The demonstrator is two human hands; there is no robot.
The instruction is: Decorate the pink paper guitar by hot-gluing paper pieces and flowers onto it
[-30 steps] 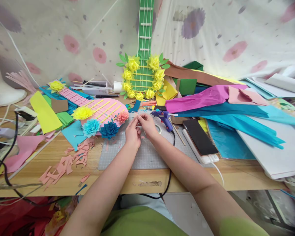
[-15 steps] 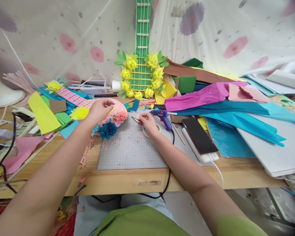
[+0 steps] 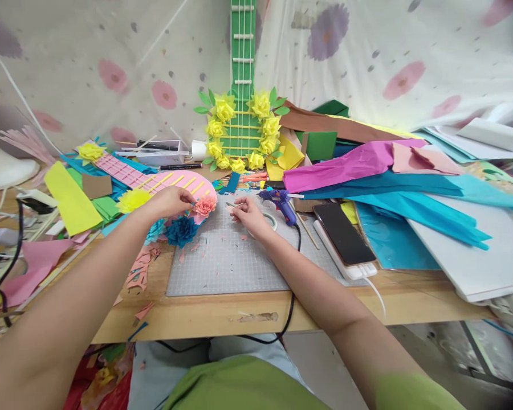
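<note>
My left hand rests with fingers pinched on the pink paper guitar, just left of a coral paper flower. What the fingertips hold is too small to make out. A dark blue flower and a yellow flower lie close by. My right hand is over the grey cutting mat, fingers closed on a thin stick-like piece. A roll of tape lies under the right wrist, and a blue glue gun sits just right of it.
A green paper guitar with yellow flowers leans against the back cloth. Coloured paper sheets pile at the right, beside a phone. Pink paper scraps and cables litter the left. The glue gun cord hangs over the table's front edge.
My left hand left the right hand, reached to the pink guitar, and now sits lower beside the coral flower. My right hand stayed over the mat.
</note>
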